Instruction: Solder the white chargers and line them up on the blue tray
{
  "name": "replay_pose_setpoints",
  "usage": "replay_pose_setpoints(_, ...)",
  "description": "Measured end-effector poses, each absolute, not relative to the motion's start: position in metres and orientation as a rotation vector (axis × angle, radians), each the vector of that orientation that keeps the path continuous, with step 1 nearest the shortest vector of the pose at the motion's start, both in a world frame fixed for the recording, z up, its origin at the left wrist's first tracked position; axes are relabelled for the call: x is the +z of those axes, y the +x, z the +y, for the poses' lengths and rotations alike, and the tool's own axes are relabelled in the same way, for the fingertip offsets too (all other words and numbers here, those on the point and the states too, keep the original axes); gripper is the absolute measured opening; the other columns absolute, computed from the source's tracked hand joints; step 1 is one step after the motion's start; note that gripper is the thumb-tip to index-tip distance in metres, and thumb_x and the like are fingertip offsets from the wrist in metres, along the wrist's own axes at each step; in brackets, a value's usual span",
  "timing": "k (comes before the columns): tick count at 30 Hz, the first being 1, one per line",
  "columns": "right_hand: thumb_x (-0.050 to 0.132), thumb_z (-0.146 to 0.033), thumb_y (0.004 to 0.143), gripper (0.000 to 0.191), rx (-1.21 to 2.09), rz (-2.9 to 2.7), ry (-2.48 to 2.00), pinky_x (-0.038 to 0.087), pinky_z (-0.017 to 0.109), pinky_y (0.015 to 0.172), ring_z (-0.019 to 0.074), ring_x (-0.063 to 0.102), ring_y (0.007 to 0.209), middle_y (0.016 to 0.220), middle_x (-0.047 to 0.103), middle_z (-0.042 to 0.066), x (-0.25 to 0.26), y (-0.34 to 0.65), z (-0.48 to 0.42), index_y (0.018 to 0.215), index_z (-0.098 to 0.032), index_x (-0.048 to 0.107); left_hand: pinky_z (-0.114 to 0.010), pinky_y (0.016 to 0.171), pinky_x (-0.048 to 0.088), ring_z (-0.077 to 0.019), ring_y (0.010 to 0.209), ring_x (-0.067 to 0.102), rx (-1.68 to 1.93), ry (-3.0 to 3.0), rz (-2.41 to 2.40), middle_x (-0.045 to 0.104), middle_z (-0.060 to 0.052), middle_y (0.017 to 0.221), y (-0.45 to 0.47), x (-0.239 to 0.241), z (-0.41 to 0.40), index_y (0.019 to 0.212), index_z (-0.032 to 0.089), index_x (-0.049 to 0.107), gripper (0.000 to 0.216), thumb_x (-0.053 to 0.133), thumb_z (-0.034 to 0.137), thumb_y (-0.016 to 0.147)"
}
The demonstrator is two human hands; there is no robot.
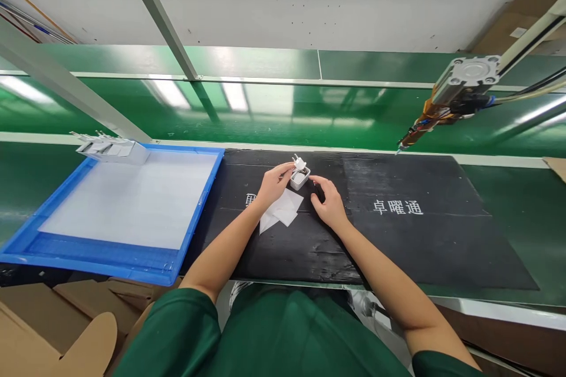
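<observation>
In the head view, a white plug point(300, 163) sits at the top of a small white box point(299, 178), prongs pointing up and away to the left. The box stands open on the black mat point(398, 247) that covers part of the green worktop point(522, 218), with white papers point(285, 207) lying just in front of it.

To handle the plug well, I would hold it by its body rather than its prongs, and keep it level over the box's mouth. A light touch on the opposite wall should stop the box sliding without squeezing its sides inward. Anything inside should lie flat, since a raised loop or corner could hold the plug up. The papers are best kept clear of the rim.

The left hand point(275, 184) reaches in from the left, wrist fairly straight, its fingertips close together at the plug and the box's near-left edge; I cannot tell whether its grip pinches the plug or only steadies the box. The right hand point(328, 203) comes from the right with bent fingers, forefinger at the box's right side, thumb lower and apart: a spread grip, pinching nothing. Both forearms angle inward.
</observation>
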State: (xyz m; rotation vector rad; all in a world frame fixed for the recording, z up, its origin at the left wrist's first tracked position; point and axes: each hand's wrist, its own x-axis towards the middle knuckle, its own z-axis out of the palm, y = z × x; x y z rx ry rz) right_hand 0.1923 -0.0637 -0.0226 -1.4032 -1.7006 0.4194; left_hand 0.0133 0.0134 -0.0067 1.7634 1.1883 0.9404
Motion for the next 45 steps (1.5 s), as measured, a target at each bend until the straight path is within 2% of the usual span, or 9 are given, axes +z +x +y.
replay_pose_setpoints(3,0.051,-0.012,0.078,0.05,0.436,-1.739,-1.418,0.049,0.049,0.102,0.0271,0.06,0.119,0.129,0.065,0.011,-0.026,0.193,-0.063,0.127,-0.022,0.055,-0.034,0.093,0.052,-0.0219,0.103,0.068,0.765,1.859,1.141,0.073,-0.006,0.113,0.012,-0.003,0.009,0.126,0.018,0.065,0.039,0.045,0.033,0.095)
replay_pose_setpoints(7,0.05,-0.012,0.079,0.054,0.447,-1.788,-1.396,0.045,0.053,0.107,0.0278,0.056,0.126,0.135,0.062,0.011,-0.028,0.192,-0.063,0.132,-0.024,0.052,-0.034,0.095,0.05,-0.0248,0.106,0.066,0.665,1.988,1.127,0.069,-0.007,0.124,0.015,-0.004,0.005,0.136,0.019,0.055,0.06,0.069,0.038,0.081)
replay_pose_setpoints(14,0.052,-0.017,0.083,0.037,0.067,-1.478,-1.288,0.046,0.05,0.106,0.0246,0.058,0.118,0.12,0.062,0.01,0.006,0.215,-0.066,0.119,-0.025,0.056,-0.031,0.085,0.055,-0.0193,0.092,0.068,0.91,1.87,1.184,0.072,-0.008,0.109,0.019,-0.014,0.005,0.125,0.017,0.058,0.043,0.065,0.031,0.085)
replay_pose_setpoints(17,0.056,-0.015,0.075,0.052,-0.111,-1.041,-1.29,0.044,0.055,0.106,0.0253,0.053,0.123,0.128,0.051,0.01,0.031,0.254,-0.062,0.125,-0.024,0.046,-0.029,0.086,0.056,-0.0193,0.101,0.067,1.067,1.863,1.04,0.07,-0.01,0.116,0.017,-0.015,0.006,0.127,0.017,0.056,0.046,0.064,0.033,0.085)
replay_pose_setpoints(22,0.055,-0.01,0.063,0.068,0.181,-0.822,-1.33,0.036,0.048,0.114,0.0198,0.046,0.134,0.141,0.047,0.006,0.062,0.326,-0.028,0.126,-0.03,0.04,-0.028,0.081,0.057,-0.019,0.098,0.068,1.247,1.917,0.838,0.07,-0.012,0.115,0.019,-0.016,0.006,0.125,0.017,0.056,0.045,0.065,0.035,0.085)
replay_pose_setpoints(29,0.068,-0.017,0.059,0.045,0.274,-1.032,-1.266,0.042,0.039,0.1,0.0166,0.062,0.097,0.108,0.061,0.002,0.067,0.344,0.003,0.1,-0.027,0.052,-0.028,0.077,0.059,-0.0204,0.099,0.068,1.2,1.853,0.834,0.068,-0.012,0.114,0.022,-0.018,0.005,0.121,0.018,0.058,0.046,0.069,0.043,0.083)
replay_pose_setpoints(32,0.067,-0.02,0.062,0.044,0.375,-1.15,-1.202,0.049,0.036,0.085,0.0174,0.064,0.093,0.1,0.064,0.0,0.064,0.319,0.002,0.102,-0.031,0.053,-0.03,0.077,0.059,-0.0213,0.099,0.068,1.106,1.808,0.908,0.068,-0.013,0.117,0.022,-0.021,0.006,0.126,0.017,0.056,0.052,0.069,0.042,0.083)
replay_pose_setpoints(38,0.063,-0.029,0.067,0.044,0.541,-1.37,-0.911,0.051,0.045,0.086,0.0206,0.061,0.086,0.09,0.058,-0.002,0.068,0.25,-0.004,0.11,-0.033,0.054,-0.029,0.072,0.056,-0.0179,0.085,0.066,1.008,1.79,1.073,0.07,-0.011,0.113,0.023,-0.025,0.009,0.127,0.015,0.057,0.052,0.07,0.037,0.081)
replay_pose_setpoints(45,0.074,-0.039,0.072,0.057,0.619,-1.565,-0.736,0.052,0.038,0.081,0.0174,0.056,0.086,0.096,0.053,-0.001,0.081,0.191,-0.019,0.124,-0.038,0.05,-0.03,0.073,0.053,-0.0158,0.079,0.062,1.049,1.897,1.151,0.069,-0.009,0.111,0.025,-0.023,0.009,0.124,0.016,0.058,0.049,0.073,0.033,0.08)
